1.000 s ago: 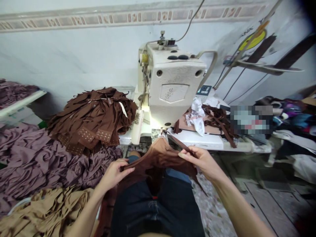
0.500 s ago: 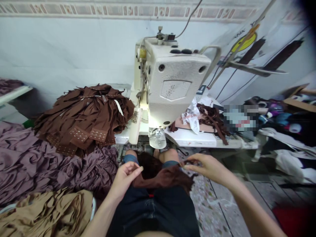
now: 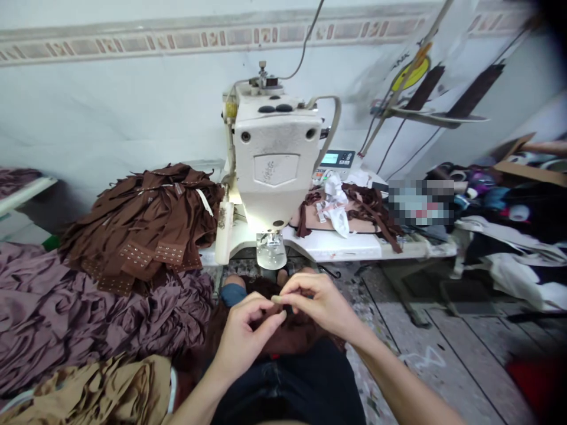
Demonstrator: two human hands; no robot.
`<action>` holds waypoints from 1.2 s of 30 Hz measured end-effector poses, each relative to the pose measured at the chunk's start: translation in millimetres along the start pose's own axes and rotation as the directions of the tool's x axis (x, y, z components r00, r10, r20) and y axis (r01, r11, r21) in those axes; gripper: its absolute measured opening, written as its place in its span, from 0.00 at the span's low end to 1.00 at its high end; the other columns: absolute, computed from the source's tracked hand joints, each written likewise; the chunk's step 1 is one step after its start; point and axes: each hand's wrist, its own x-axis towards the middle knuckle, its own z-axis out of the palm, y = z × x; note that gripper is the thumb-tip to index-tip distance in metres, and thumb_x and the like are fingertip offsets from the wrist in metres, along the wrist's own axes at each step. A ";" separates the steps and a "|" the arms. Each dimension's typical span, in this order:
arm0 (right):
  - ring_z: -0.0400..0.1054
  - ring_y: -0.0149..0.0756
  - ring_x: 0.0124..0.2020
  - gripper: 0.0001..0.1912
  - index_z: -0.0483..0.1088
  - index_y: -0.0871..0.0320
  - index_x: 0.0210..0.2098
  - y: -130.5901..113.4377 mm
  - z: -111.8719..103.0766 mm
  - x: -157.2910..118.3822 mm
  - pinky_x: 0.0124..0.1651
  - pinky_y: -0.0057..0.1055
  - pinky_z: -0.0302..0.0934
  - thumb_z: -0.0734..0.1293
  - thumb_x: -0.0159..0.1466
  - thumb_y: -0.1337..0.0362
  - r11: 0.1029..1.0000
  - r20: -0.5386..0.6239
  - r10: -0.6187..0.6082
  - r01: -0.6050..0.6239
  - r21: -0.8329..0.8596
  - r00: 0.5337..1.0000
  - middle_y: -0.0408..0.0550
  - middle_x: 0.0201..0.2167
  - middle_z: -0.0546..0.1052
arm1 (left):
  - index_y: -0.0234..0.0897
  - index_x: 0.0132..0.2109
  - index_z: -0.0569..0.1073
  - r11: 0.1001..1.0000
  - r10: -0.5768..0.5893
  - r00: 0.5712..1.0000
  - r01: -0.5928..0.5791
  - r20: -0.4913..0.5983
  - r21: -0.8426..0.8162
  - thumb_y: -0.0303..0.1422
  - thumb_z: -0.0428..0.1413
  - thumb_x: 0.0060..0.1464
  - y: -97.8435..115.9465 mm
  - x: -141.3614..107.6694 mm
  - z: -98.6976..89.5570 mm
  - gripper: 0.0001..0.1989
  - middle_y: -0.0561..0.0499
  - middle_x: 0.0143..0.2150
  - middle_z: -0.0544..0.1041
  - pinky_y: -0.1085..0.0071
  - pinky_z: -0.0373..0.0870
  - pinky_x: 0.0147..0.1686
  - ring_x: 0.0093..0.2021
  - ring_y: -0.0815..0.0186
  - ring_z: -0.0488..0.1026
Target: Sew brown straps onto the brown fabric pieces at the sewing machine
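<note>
My left hand [image 3: 245, 333] and my right hand [image 3: 316, 300] meet above my lap, fingertips nearly touching. Both are closed in a pinch at the edge of a brown fabric piece [image 3: 290, 337], which hangs below them across my thighs. The fingers hide most of the pinched edge. Just beyond my hands stands a white sewing machine [image 3: 277, 147], its lit needle area over a clear rounded guard [image 3: 271, 254].
Left of the machine lies a heap of brown pieces with hook-and-eye rows [image 3: 146, 224]. Mauve fabric [image 3: 110, 319] and tan fabric [image 3: 101, 389] pile up nearer me. White straps [image 3: 334, 203] and brown strips rest right of the machine. Thread cones [image 3: 476, 88] stand on a rack.
My hands were apart with the brown fabric stretched between them; they have come together at the middle. The right hand moved left. The view has shifted, showing the control panel.
</note>
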 end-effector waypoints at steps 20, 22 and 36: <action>0.70 0.40 0.35 0.26 0.79 0.57 0.39 58.7 23.0 36.1 0.36 0.31 0.62 0.72 0.67 0.38 0.932 -0.409 0.253 -0.106 0.348 0.877 0.47 0.34 0.79 | 0.32 0.72 0.68 0.357 0.610 0.790 -0.336 0.055 0.872 0.30 0.53 0.73 5.6 41.0 13.8 0.23 0.38 0.68 0.77 0.67 0.85 0.49 0.56 0.55 0.84; 0.67 0.38 0.31 0.32 0.77 0.58 0.31 73.4 36.3 21.4 0.34 0.31 0.60 0.68 0.67 0.33 0.940 -0.355 0.227 -0.109 0.324 0.907 0.44 0.27 0.74 | 0.32 0.72 0.68 0.366 0.628 0.778 -0.335 0.035 0.869 0.30 0.52 0.74 4.2 41.8 16.8 0.23 0.38 0.68 0.77 0.67 0.84 0.50 0.57 0.55 0.84; 0.79 0.43 0.33 0.17 0.83 0.58 0.41 113.4 -85.3 84.8 0.39 0.34 0.70 0.65 0.72 0.55 0.930 -0.434 0.121 -0.255 -0.264 0.893 0.50 0.34 0.85 | 0.41 0.68 0.75 0.479 0.724 0.688 -0.449 -0.050 0.755 0.24 0.58 0.69 -37.8 3.6 -9.0 0.23 0.44 0.64 0.81 0.70 0.77 0.59 0.57 0.61 0.83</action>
